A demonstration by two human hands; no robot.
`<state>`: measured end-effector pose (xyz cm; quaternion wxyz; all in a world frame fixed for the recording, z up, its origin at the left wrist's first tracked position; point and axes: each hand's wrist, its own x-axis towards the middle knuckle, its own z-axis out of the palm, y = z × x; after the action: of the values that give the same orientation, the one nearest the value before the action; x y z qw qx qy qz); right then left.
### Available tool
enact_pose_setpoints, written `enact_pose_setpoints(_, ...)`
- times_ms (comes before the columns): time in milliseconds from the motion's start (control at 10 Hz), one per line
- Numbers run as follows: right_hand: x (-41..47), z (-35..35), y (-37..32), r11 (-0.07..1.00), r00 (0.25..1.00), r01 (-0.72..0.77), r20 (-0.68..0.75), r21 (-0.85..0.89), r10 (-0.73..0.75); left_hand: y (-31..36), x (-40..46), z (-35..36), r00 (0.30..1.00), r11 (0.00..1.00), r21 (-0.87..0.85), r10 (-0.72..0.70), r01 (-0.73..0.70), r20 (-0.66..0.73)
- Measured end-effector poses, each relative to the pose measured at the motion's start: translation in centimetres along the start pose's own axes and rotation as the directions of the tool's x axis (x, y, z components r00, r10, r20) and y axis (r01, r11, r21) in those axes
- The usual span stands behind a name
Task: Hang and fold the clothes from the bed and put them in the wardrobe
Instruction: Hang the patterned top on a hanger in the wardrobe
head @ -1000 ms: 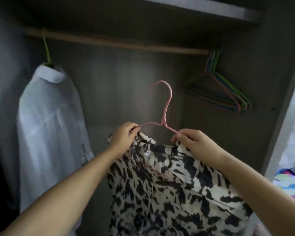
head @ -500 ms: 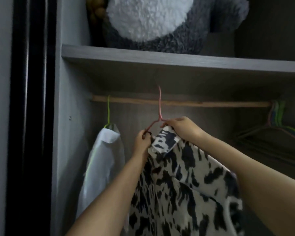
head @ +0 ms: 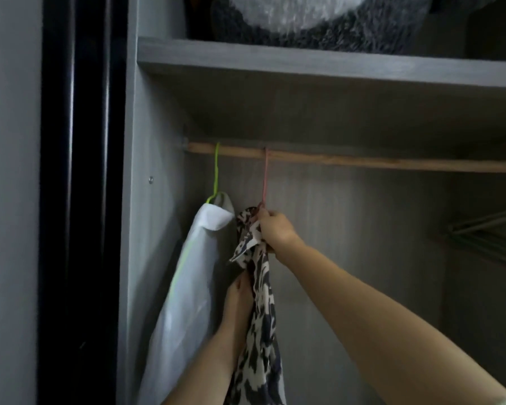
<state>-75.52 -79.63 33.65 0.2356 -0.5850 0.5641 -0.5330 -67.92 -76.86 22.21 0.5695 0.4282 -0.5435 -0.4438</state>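
Note:
A black-and-white patterned shirt (head: 260, 317) hangs edge-on from a pink hanger (head: 265, 176), whose hook sits over the wooden rail (head: 362, 162) of the wardrobe. My right hand (head: 275, 228) grips the shirt's collar at the base of the hanger. Lower down, my left hand (head: 240, 293) holds the shirt's fabric from the left side. A white shirt (head: 187, 287) on a green hanger (head: 216, 173) hangs just to the left, close against the patterned one.
The grey shelf (head: 304, 62) above the rail carries a grey and white plush toy (head: 319, 21). A bunch of empty hangers (head: 485, 232) hangs at the far right. The wardrobe's side wall (head: 146, 229) and a dark door edge (head: 76, 200) stand at the left.
The pink hanger's hook went up onto the rail and slid left toward the white shirt. My left hand dropped from the hanger to the fabric lower down. The shirt now hangs edge-on.

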Motion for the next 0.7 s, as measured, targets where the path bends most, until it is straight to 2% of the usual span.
enact_pose_setpoints(200, -2.0, -3.4, 1.9, 0.998, 0.998, -0.059, 0.012, -0.007, 0.059, 1.1, -1.9, -0.6, 0.992, 0.995, -0.08, 0.047, -0.056, -0.119)
enact_pose_setpoints(300, -4.0, -7.3, 3.4, 0.996, 0.998, -0.042, -0.044, -0.08, 0.039, 5.4, -2.9, -0.3, 0.941, 0.981, 0.014, 0.188, -0.192, -0.281)
enact_pose_setpoints(400, -6.8, -11.7, 4.6, 0.978, 0.995, -0.018, -0.102, -0.208, -0.003, 9.7, -5.6, 0.6, 0.887, 0.91, 0.063, 0.414, -0.41, -0.207)
enact_pose_setpoints(500, -10.2, -15.8, 6.0, 0.901, 0.981, 0.001, -0.175, -0.433, -0.085, 11.5, -8.1, 2.6, 0.787, 0.754, 0.327, 0.616, -0.57, -0.049)
enact_pose_setpoints(600, -15.2, -20.3, 8.4, 0.745, 0.969, -0.046, -0.21, -0.665, -0.128, 10.6, -11.7, 7.6, 0.703, 0.557, 0.467, 0.673, -0.687, 0.232)
enact_pose_setpoints(700, -20.6, -24.5, 11.8, 0.615, 0.969, -0.12, -0.226, -0.78, -0.097, 6.8, -15.2, 12.8, 0.722, 0.509, 0.519, 0.564, -0.686, 0.401)
